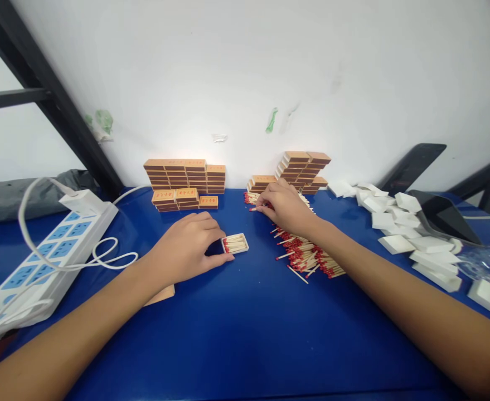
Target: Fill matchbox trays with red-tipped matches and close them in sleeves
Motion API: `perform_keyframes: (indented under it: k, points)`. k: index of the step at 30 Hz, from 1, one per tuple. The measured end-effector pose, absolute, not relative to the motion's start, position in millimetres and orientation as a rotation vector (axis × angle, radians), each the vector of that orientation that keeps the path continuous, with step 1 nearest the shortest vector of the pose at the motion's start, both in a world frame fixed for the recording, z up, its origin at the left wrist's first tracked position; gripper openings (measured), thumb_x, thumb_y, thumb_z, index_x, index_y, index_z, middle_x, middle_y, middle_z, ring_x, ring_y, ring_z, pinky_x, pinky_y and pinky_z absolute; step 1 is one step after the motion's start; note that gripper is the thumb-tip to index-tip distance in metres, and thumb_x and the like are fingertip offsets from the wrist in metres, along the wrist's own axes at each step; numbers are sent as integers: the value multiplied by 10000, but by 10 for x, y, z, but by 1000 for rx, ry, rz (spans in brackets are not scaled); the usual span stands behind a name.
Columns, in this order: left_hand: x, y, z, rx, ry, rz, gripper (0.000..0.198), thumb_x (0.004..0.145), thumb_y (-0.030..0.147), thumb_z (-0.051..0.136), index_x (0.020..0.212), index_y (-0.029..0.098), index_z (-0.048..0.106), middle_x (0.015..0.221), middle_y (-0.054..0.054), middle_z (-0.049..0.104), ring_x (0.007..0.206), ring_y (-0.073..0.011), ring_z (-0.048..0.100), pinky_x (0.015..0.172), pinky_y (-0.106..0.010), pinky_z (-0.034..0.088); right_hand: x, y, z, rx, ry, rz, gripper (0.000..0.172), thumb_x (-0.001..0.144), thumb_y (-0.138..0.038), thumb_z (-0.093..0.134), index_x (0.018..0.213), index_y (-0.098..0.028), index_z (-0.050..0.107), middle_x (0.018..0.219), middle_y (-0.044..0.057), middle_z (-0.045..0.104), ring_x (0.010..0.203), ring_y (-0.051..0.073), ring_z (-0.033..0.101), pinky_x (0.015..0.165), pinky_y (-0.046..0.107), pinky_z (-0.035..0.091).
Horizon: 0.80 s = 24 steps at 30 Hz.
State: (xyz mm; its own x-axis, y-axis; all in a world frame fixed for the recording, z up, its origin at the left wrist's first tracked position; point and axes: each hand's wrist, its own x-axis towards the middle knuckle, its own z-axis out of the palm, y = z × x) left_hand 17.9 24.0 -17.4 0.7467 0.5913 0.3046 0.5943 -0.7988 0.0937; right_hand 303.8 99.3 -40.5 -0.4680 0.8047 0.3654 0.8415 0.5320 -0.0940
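Observation:
My left hand (190, 242) grips the left end of a small white matchbox tray (241, 252) between thumb and fingers. Inside it lie matches (235, 243) with their red heads to the left. My right hand (286, 206) is closed in a pinch at the back of the loose matches, and a red-headed match (253, 209) pokes out from its fingertips. Below and behind that hand spreads a large pile of matches (303, 253), partly covered by the right forearm. A tan piece (161, 295), perhaps a box sleeve, is mostly hidden under my left wrist.
Stacked matchboxes (186, 175) stand against the wall at left, with more stacked boxes (305, 164) at right. White empty trays (395, 217) lie heaped at far right by a black holder (445, 214). A power strip (52, 262) with white cables occupies the left of the blue table (245, 334).

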Motion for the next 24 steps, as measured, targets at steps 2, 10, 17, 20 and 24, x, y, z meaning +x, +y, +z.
perform_keyframes:
  k: [2,10,17,20,24]
  points:
    - [181,237,-167,-2930,-994,-502,332,982,482,750,999,153,789,939,-71,756,888,-244,686,833,-401,538,3042,996,-403,-1354,-2414,-135,117,1000,-197,666,902,-206,730,1028,123,705,1088,322,554,886,429,430]
    - [185,240,-167,-2930,-1002,-502,325,978,478,757,1001,155,792,937,-71,757,888,-243,684,824,-392,533,3056,1017,-404,-1337,-2475,-100,99,1004,-241,685,923,-202,727,1034,125,698,1085,320,563,931,444,432]
    - [181,247,-176,-2928,-996,-512,337,978,488,756,1000,153,793,947,-77,760,893,-247,691,832,-392,532,3071,1009,-392,-1307,-2498,-72,86,1007,-272,705,945,-213,718,1049,117,698,1093,317,561,929,422,419]
    - [179,246,-173,-2931,-1003,-503,325,976,476,761,998,153,793,939,-76,759,892,-247,692,825,-389,531,3068,1015,-394,-1320,-2497,-67,87,1000,-262,712,931,-209,713,1058,118,694,1096,317,554,928,424,413]
    - [179,243,-167,-2936,-1011,-496,322,972,470,767,999,150,793,945,-75,759,897,-249,694,832,-398,533,3062,1023,-400,-1340,-2498,-48,111,1011,-254,689,914,-205,710,1052,123,693,1094,319,547,929,433,409]
